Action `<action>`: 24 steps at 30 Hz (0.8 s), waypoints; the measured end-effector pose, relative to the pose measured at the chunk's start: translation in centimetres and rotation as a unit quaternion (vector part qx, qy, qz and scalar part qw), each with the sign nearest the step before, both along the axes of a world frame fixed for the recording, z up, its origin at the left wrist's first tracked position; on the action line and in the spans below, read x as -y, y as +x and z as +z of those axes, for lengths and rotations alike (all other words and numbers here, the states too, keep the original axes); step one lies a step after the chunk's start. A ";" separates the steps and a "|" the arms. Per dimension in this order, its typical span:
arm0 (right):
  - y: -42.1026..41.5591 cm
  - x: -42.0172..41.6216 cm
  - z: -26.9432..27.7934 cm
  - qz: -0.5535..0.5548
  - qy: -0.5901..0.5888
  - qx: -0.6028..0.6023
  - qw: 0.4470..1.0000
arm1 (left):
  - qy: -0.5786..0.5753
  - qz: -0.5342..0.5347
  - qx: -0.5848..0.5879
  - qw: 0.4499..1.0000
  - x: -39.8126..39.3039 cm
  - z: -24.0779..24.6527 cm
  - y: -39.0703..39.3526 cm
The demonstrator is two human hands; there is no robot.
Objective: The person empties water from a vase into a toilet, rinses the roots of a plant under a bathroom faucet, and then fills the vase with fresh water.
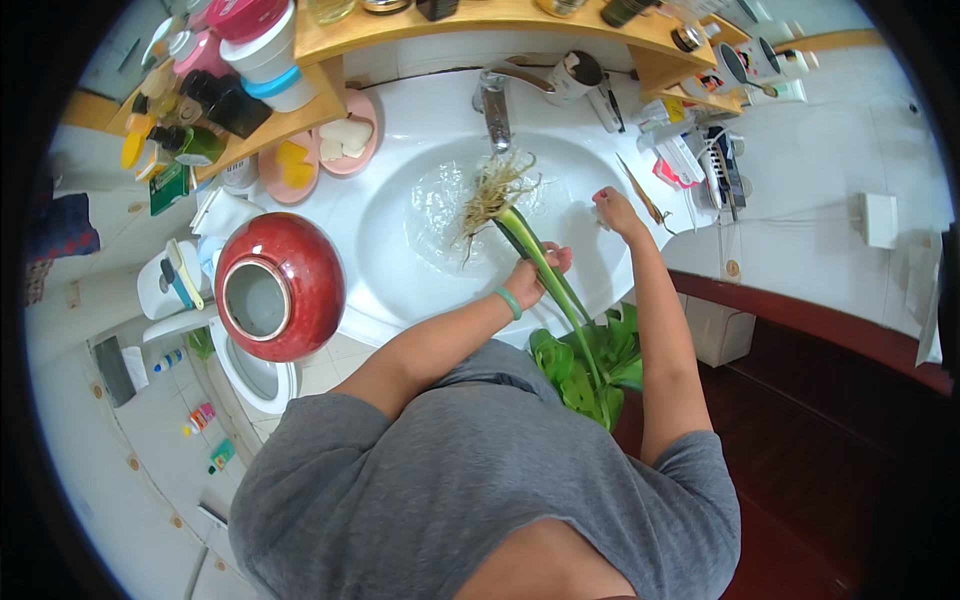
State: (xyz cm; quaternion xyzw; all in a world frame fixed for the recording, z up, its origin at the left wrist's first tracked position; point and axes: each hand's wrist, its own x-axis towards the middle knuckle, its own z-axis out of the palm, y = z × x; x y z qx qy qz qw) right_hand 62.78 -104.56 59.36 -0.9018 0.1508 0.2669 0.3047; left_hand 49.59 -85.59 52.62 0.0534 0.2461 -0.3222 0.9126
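My left hand (531,279), with a green bangle on the wrist, holds a leafy green plant by its thick stems (551,279). Its pale, stringy roots (495,191) hang over the white washbasin (382,240), just below the faucet (495,112). Rippled water (442,217) lies in the bowl. The broad green leaves (577,367) hang over the basin's front edge beside my body. Over the bowl's right side, my right hand (616,213) has bent fingers with a small pale bit beside them; whether they grip it is unclear. A dry brown leaf piece (643,191) rests on the rim nearby.
At left, a round red ceramic pot (315,300) lies tipped near the toilet (281,382). Pink soap dishes (367,112) sit on the counter. A wooden shelf (465,24) full of bottles overhangs the back. A cup (574,75) and small toiletries (679,157) stand right.
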 end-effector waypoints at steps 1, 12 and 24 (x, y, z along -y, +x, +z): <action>-1.1 1.6 -0.6 0.041 -0.014 0.057 0.997 | -0.008 0.003 -0.001 1.000 0.1 0.3 0.1; -7.5 8.0 1.0 0.078 -0.078 0.382 0.917 | -0.041 0.062 -0.074 0.995 -0.4 1.6 0.8; -8.1 -2.6 11.6 0.235 -0.028 0.130 0.963 | -0.084 0.097 -0.101 0.987 0.5 2.9 1.6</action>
